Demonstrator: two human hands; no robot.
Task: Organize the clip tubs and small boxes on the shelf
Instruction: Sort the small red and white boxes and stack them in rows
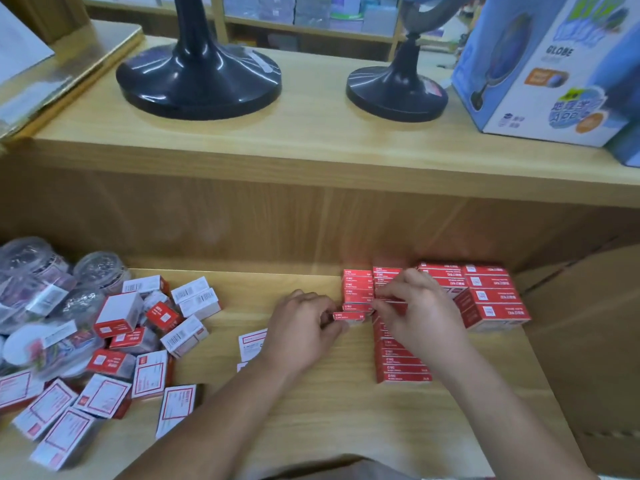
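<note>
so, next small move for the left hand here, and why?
Probably slide the small red box that the left hand pinches up against the near end of the red row. It lies just short of that row, while the right hand touches the neighbouring column, seemingly steadying it.

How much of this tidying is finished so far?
Partly done. Stacked red boxes sit in neat rows on the right. The left hand pinches one small red box beside them, with the right hand at the stack. Jumbled boxes and clip tubs on the left are unsorted.
</note>
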